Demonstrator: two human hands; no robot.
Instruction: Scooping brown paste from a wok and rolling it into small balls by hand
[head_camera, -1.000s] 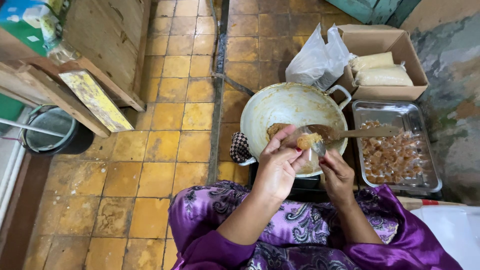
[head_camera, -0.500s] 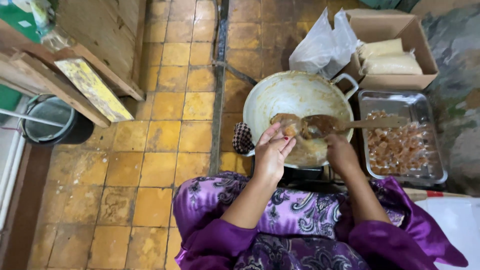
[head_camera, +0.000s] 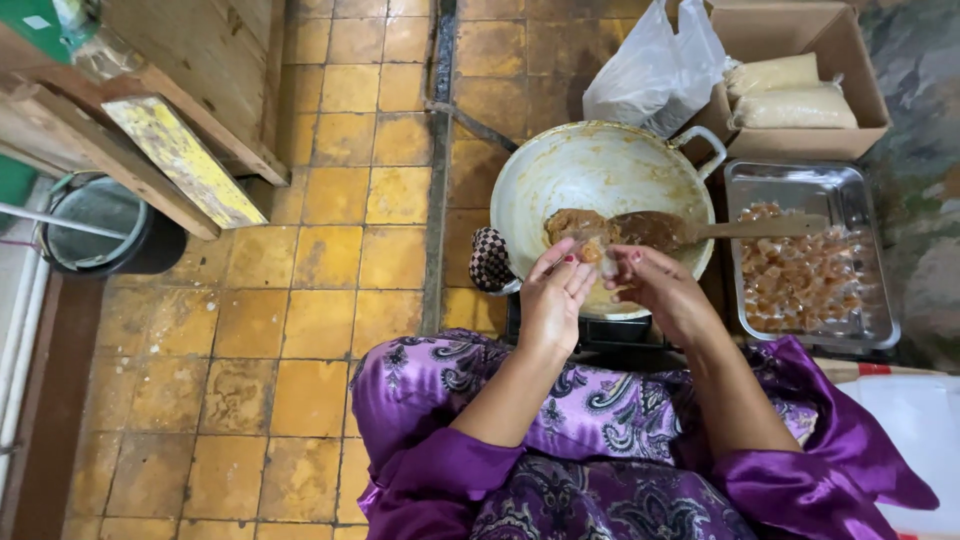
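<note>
My left hand (head_camera: 553, 300) and my right hand (head_camera: 655, 288) meet over the near rim of a pale metal wok (head_camera: 560, 170), pinching a small lump of brown sticky paste in a clear wrapper (head_camera: 598, 252) between their fingertips. More brown paste (head_camera: 572, 224) lies in the wok's bottom. A wooden spoon (head_camera: 700, 231) coated in the paste rests across the wok, its handle pointing right. I sit with purple patterned cloth over my lap.
A steel tray (head_camera: 745, 180) of several wrapped brown pieces lies right of the wok. Behind it stand a cardboard box (head_camera: 855, 55) with two pale packets and a white plastic bag (head_camera: 655, 70). Wooden furniture (head_camera: 180, 150) and a dark bucket (head_camera: 95, 225) are at left on yellow tiles.
Both hands have drawn together at the wok's near rim around the small lump. The view has tilted down slightly. The spoon stays in the wok.
</note>
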